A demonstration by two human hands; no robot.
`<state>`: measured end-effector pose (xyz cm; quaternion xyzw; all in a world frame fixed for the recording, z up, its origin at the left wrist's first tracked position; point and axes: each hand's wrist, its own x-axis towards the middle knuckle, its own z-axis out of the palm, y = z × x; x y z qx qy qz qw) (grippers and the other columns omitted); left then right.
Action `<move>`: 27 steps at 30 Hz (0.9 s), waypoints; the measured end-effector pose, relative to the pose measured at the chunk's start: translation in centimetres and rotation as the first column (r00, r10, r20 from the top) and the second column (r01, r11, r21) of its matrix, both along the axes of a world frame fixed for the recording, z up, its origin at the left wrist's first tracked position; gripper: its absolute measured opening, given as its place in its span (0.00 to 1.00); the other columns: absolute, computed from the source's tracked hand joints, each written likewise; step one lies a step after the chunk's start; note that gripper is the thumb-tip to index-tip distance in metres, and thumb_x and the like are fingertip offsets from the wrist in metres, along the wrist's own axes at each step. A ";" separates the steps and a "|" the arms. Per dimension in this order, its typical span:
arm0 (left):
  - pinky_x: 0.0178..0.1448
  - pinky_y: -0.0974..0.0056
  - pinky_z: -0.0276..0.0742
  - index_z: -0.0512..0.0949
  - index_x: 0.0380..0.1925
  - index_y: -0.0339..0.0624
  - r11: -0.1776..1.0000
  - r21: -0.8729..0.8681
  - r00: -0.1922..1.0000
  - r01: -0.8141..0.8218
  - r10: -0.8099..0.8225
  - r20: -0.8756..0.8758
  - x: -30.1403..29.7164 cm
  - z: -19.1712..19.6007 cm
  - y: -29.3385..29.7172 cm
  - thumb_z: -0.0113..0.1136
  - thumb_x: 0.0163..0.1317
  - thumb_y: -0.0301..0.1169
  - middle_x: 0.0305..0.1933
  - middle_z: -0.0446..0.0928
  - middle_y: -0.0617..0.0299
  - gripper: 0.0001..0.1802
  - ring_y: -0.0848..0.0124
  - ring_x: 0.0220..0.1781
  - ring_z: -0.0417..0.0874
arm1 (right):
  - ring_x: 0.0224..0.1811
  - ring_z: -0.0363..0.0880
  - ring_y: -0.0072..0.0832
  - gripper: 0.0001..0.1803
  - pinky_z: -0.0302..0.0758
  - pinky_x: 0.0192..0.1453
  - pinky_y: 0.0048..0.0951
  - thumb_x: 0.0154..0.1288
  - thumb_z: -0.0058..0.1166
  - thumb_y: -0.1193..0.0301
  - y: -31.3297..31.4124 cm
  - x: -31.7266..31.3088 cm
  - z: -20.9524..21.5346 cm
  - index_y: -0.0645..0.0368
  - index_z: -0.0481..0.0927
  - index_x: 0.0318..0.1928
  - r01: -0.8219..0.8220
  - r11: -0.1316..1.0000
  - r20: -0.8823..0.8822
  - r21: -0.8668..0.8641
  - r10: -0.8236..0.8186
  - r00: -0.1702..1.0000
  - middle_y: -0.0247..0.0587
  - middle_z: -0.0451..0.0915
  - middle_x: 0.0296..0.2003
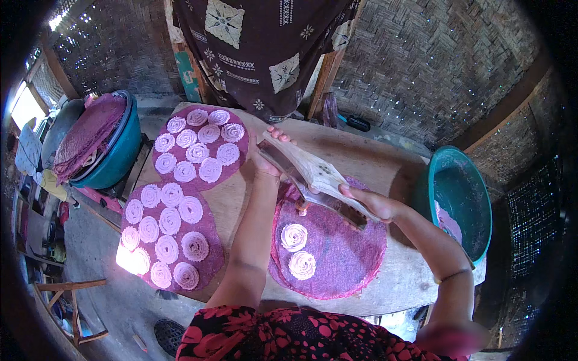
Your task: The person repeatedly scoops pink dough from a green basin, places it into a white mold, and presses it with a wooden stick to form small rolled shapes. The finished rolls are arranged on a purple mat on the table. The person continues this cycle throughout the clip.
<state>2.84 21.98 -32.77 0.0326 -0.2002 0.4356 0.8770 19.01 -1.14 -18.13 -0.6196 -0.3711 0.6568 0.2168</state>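
Both hands hold a long wooden press [313, 171] slantwise above the tabletop [406, 280], one end toward the far edge and the other toward the right edge. The left hand [272, 153] has its fingers curled round the far end; the right hand [373, 203] has its fingers closed on the other end. The press hangs over the far part of a round purple-pink mat [343, 259], which lies by the near edge, right of the middle. Two pale pink coils sit on that mat, the farther coil [294, 237] and the nearer coil [301, 265], close together on its left side. A small brownish piece shows beneath the press, too small to make out.

Toward the far left corner lies a second mat [227, 174], and toward the near left corner a third mat [211, 240]; both carry many similar coils. At the right edge stands a green basin [460, 180] with pink dough [448, 224] inside. A dark patterned cloth [259, 54] hangs beyond the far edge.
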 end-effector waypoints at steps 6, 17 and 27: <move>0.51 0.50 0.67 0.73 0.35 0.54 0.992 0.033 0.980 -0.119 0.123 -0.156 -1.0 3.7 -1.4 0.45 0.70 0.55 0.31 0.73 0.73 0.19 0.71 0.35 0.77 | 0.39 0.79 0.21 0.43 0.77 0.43 0.26 0.69 0.45 0.36 -0.4 -0.3 2.8 0.65 0.74 0.62 -0.014 0.998 0.134 0.068 0.005 0.991 0.41 0.81 0.45; 0.49 0.52 0.68 0.72 0.30 0.55 0.995 -0.013 0.971 -0.103 0.098 -0.219 -2.1 6.5 -2.0 0.45 0.69 0.56 0.26 0.71 0.73 0.21 0.71 0.30 0.76 | 0.22 0.78 0.22 0.39 0.71 0.24 0.24 0.64 0.50 0.33 -1.3 -1.1 2.6 0.63 0.82 0.34 -0.005 0.987 0.132 0.159 -0.016 0.991 0.36 0.78 0.22; 0.47 0.60 0.67 0.75 0.32 0.50 0.987 0.117 0.992 0.114 -0.119 0.038 2.6 6.1 -1.4 0.45 0.67 0.65 0.28 0.75 0.65 0.30 0.65 0.34 0.75 | 0.23 0.75 0.21 0.31 0.69 0.26 0.24 0.66 0.57 0.41 -3.1 2.1 0.2 0.62 0.81 0.37 0.115 0.963 0.144 0.242 -0.153 0.978 0.35 0.78 0.24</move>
